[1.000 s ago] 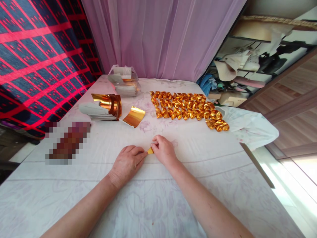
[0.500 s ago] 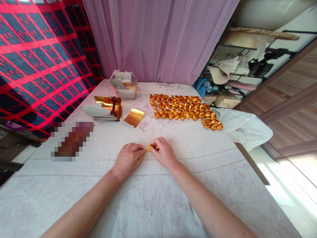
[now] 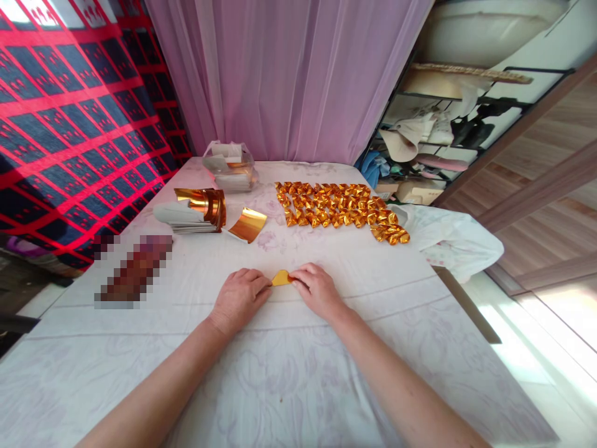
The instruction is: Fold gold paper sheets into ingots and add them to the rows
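A small folded piece of gold foil paper [image 3: 280, 278] spans the gap between my hands, just above or on the white cloth. My left hand [image 3: 241, 292] pinches its left end, fingers closed. At the right end, my right hand [image 3: 318, 289] grips it between thumb and fingers. Beyond them lie rows of folded gold foil pieces [image 3: 326, 205] on the right. A single curled gold sheet [image 3: 249, 224] rests to the left of these rows, beside a stack of gold foil sheets [image 3: 200, 211] with pale backs.
A clear plastic bag [image 3: 229, 167] with more paper stands at the back left. A pixelated patch covers something at the left. The table [image 3: 298, 373] has a pale floral cloth. Behind hangs a purple curtain [image 3: 280, 74]; shelves [image 3: 443, 124] stand at the right.
My hands have moved slightly apart, and more of the gold foil paper shows between them. The camera view has shifted a little; the other things stay in place.
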Available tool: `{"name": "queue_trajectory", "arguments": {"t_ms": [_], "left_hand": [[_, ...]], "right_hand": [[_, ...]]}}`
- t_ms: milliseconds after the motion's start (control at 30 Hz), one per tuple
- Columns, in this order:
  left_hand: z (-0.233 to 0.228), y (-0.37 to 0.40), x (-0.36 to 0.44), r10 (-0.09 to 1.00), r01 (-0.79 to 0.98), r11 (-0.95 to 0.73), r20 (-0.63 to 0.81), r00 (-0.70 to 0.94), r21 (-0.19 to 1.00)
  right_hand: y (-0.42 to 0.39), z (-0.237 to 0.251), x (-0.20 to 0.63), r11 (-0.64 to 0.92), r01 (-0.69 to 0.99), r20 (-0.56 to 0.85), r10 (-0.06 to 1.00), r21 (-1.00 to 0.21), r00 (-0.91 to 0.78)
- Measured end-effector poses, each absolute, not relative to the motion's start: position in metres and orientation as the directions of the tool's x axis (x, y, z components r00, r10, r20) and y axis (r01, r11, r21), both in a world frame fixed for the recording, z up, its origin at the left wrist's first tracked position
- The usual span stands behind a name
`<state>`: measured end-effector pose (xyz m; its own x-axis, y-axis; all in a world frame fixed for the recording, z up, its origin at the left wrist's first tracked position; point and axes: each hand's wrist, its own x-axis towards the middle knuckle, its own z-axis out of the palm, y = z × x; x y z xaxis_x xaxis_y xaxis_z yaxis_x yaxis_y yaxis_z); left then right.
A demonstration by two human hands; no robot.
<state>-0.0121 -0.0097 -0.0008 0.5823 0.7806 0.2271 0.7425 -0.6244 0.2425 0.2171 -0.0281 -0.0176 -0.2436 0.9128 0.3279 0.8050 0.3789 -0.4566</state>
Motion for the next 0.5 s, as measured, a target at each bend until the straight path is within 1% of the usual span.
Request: {"name": "queue_trajectory", "arguments": {"t_ms": [267, 500], "left_hand": [[0.004, -0.007, -0.005, 0.795, 0.773, -0.605, 0.196, 0.574, 0.192], [0.004, -0.008, 0.0, 0.816, 0.805, -0.575, 0.177, 0.55, 0.149]], "right_hand": [[-0.029, -0.019, 0.215, 0.379, 0.799, 0.325, 0.914, -0.466, -0.243], [-0.028, -0.021, 0.214, 0.393, 0.797, 0.359, 0.902, -0.458, -0.238]]}}
